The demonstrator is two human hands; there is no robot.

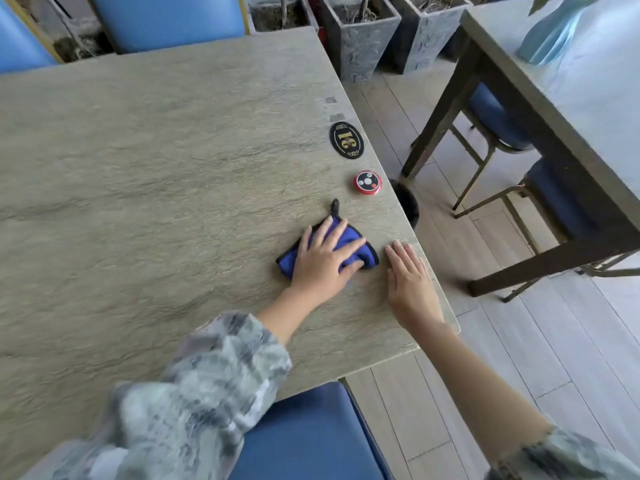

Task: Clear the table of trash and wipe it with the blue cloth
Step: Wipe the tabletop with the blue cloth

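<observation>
My left hand point(323, 261) is flat on the crumpled blue cloth with dark edging point(349, 244), fingers spread, thumb wrapped round its near-right edge — pressing it down, not clenched. The cloth sits on the grey-green stone-look table top point(156, 174), near the right edge, on the near half. A dark loop tab sticks out from the cloth's far corner.

My right hand point(410, 284) lies palm down just right of the cloth, apart from it, fingers straight and together, holding nothing. It rests right at the table's right edge.

Beyond the cloth, along the same edge: a small round red call button with a black face point(367, 182), then further off an oval black table-number plaque with gold digits point(346, 139). Both flat on the surface, neither touching the cloth.

No loose trash visible on the part of the table in view.

A dark round bin point(407, 202) is partly visible on the floor just past the right edge, level with the button. Blue padded chair seat point(308, 434) sits tucked at the near edge. Both my sleeves are grey mottled fabric — left pushed up to mid-forearm.
</observation>
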